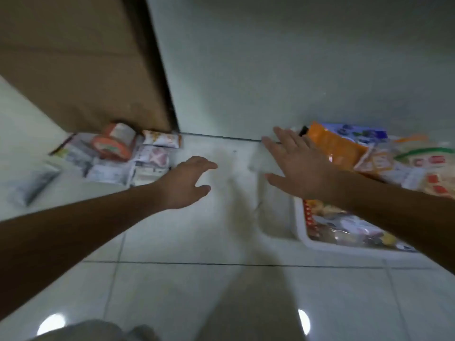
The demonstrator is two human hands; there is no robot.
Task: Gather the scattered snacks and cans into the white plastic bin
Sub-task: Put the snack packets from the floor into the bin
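On the pale tiled floor [187,286], against the foot of a brown door [81,70], lies a loose pile of snack packets [138,163], mostly white wrappers with red and grey printing too blurred to read. An orange-and-white can [114,143] lies tilted on top of the pile, with a small packet with orange print [161,139] just beside it at the wall. A grey-and-white packet [32,185] lies apart from the pile toward the left edge. To the right stands the white plastic bin [280,217], set near the wall [295,70] and already holding many packets: an orange bag [334,146] and a blue-printed bag [357,131] at the far end, a clear bag with a green stripe and red blocks of characters [428,166] that cannot be read, and smaller mixed wrappers [344,225] at the near end. The left hand [187,180] hovers over bare floor between pile and bin, fingers loosely curled, holding nothing. The right hand [300,166] is spread flat and empty above the bin's left side, fingertips toward the wall. No brand name is legible anywhere because of motion blur.
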